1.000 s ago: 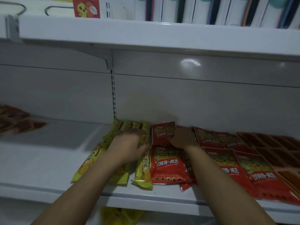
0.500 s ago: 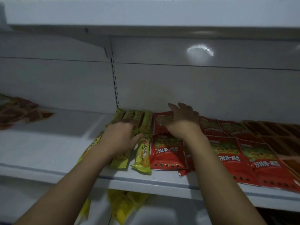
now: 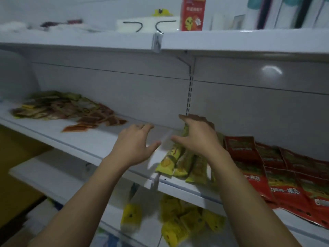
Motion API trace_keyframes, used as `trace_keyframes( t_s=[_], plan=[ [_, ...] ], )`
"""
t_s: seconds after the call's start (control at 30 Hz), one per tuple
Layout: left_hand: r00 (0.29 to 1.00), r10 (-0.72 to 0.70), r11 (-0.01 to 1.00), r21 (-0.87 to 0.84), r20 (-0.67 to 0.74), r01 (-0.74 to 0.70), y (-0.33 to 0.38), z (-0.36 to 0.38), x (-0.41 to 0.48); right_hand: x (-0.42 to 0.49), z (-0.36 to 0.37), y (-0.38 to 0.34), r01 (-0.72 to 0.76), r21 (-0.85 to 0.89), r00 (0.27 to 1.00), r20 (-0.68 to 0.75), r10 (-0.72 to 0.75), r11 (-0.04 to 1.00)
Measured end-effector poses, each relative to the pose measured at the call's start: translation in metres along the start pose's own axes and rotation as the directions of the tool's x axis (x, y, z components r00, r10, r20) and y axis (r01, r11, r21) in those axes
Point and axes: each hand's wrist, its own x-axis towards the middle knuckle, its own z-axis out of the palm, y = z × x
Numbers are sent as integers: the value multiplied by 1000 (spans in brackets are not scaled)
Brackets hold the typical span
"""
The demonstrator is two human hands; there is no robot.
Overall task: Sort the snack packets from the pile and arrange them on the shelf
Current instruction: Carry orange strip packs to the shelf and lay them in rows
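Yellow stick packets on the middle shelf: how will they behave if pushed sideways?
Likely light and floppy: the yellow packets are slim film pouches lying flat. Glossy wrappers on the smooth shelf probably slide easily, and side by side they may fan out rather than move together. Rolling looks unlikely.

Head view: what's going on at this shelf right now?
A person is sorting snack packets on a white shelf. Both hands are open and hold nothing: the right hand is over the row of yellow packets, the left hand over bare shelf beside them. To the right lie red packets in rows; the mixed pile sits farther left.
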Motion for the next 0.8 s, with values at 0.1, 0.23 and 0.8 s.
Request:
trace_keyframes(
  t_s=[0.1,0.23,0.8],
  plan=[
    [995,-96,995,26,-15,97,-50,-20,-21,8,16,-52,53,-7,998,41,-53,999],
    [979,-201,979,34,-43,202,-119,-39,-53,20,43,-118,126,20,989,75,-127,992],
    [899,-438,890,148,9,432,-314,-73,-130,68,159,-328,348,156,915,157,-371,924]
  ],
)
